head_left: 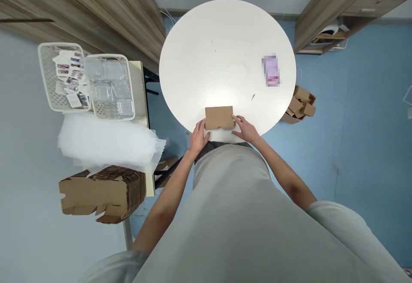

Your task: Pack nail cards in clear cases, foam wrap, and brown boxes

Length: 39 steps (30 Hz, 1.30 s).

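A small brown cardboard box (219,118) lies closed on the near edge of the white round table (225,34), with a notch in its front edge. My left hand (198,138) is beside the box's left end, thumb and fingers apart, fingertips close to its corner. At the other end, my right hand (245,129) has its fingers spread, the index fingertip at the box's right edge. Neither hand is wrapped around the box. Whether the left fingertips touch it I cannot tell.
A pixelated purple item (271,69) lies on the table's right. Left, a side stand holds a basket of cards (48,81), a basket of clear plastic boxes (130,90), white sheets (106,139) and flattened cartons (96,193). Folded cardboard boxes (299,105) fill a carton on the right floor.
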### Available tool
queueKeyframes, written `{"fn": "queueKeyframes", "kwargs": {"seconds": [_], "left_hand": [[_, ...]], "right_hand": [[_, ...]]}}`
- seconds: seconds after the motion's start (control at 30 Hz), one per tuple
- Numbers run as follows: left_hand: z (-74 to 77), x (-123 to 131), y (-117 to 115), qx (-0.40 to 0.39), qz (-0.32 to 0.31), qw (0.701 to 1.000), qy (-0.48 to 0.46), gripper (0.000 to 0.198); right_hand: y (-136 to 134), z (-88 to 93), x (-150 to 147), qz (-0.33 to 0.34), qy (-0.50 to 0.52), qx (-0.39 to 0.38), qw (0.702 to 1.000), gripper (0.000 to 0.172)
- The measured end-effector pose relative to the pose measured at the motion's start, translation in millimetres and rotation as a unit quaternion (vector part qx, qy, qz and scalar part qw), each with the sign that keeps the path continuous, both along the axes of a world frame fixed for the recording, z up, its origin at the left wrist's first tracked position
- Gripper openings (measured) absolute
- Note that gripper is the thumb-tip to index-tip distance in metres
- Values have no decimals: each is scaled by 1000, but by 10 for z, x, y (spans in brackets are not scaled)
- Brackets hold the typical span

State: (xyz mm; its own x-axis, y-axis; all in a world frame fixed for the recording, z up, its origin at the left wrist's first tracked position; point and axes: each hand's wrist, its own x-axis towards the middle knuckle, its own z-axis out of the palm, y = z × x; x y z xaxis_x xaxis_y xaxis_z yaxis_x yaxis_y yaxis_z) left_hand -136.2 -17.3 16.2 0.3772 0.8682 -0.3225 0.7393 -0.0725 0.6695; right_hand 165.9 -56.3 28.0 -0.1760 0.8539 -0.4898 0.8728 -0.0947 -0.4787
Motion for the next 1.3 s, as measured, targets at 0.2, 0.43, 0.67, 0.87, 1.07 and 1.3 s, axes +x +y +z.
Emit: {"fn": "queueKeyframes", "kwargs": {"seconds": [0.2, 0.43, 0.67, 0.87, 1.07, 1.3], "left_hand": [[14, 62, -203, -22, 36, 999, 28, 64], [-7, 111, -230, -64, 50, 995, 58, 53], [6, 168, -188, -104, 63, 989, 89, 44], [-58, 228, -171, -223, 176, 959, -24, 56], [-202, 248, -189, -336, 356, 855, -171, 35], [-366, 309, -260, -376, 386, 825, -168, 28]], "right_hand": [[-177, 16, -50, 2, -7, 2, 1000, 62], [-121, -27, -107, 16, -19, -79, 997, 44], [-74, 23, -134, -25, -15, -103, 994, 42], [-102, 28, -144, -116, 60, -149, 980, 63], [-144, -169, -103, -242, 149, -153, 947, 36], [-194, -386, -154, -352, 198, -209, 891, 24]]}}
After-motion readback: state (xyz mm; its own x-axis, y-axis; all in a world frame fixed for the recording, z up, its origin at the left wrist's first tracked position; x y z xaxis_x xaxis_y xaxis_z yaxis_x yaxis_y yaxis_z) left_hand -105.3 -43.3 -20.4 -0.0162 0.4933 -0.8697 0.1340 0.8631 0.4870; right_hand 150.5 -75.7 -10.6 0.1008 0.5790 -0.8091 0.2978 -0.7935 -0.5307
